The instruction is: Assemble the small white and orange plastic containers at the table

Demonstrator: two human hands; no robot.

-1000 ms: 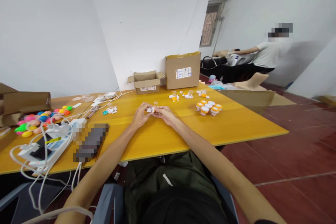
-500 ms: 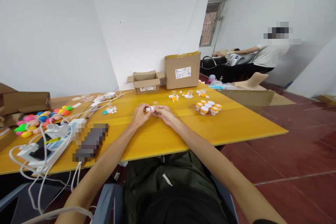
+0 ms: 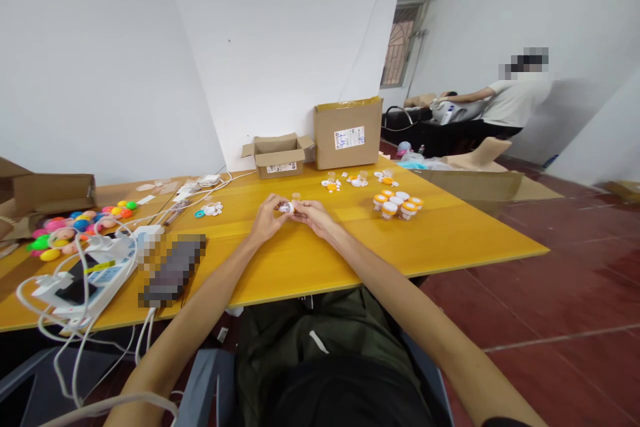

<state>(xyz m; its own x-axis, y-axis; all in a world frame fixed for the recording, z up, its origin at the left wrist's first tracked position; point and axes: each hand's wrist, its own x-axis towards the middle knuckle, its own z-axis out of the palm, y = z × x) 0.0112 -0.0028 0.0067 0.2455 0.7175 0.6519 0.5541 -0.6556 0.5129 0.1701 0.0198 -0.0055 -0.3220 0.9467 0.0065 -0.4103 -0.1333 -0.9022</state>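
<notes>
Little changed against half a second ago: same spot for both hands over the yellow table [image 3: 450,240], the small white piece [image 3: 287,207] between them turned slightly and sitting a touch lower, the whole view shifted a hair.

Left hand [image 3: 267,217] raised just above the tabletop, forearm stretched forward from the lower left, fingers curled and pinched on the left side of the small white piece. Right hand [image 3: 313,215] meeting it from the other side, forearm running in from the lower right, fingertips closed on the same piece. Too small to tell what the piece is exactly; white, perhaps a cap or tiny vial.

Taking the tall cardboard box [image 3: 348,133] at the far edge as landmark: held piece well in front of it and somewhat to its left. Open low box [image 3: 279,155] just left of the tall cardboard box. Scattered white and orange bits [image 3: 356,180] directly in front of it. Cluster of orange-lidded jars [image 3: 397,204] further in front, slightly right. Coloured plastic eggs [image 3: 75,227] far to its left, white cables [image 3: 80,280] nearer the front edge on that side. Another person [image 3: 505,103] well to its right, at a separate bench.
</notes>
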